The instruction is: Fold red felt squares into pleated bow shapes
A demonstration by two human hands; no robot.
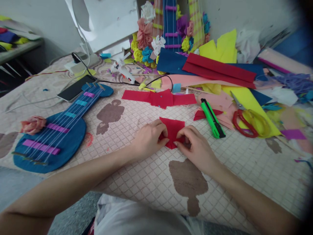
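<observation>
Left of the green cutter (pixel 212 118), a bright red paper piece (pixel 172 128) tapers to its near end, long axis running near-to-far; left hand (pixel 149 139) and right hand (pixel 198 146) each pinch a lower edge.

Cutter (pixel 212 118) between paper (pixel 172 128) and scissors (pixel 247 115)

Both hands (pixel 149 138) pinch red paper (pixel 173 128); left of it lies a blue guitar (pixel 77 130), right of it a cutter (pixel 211 118) and scissors (pixel 241 106).
</observation>
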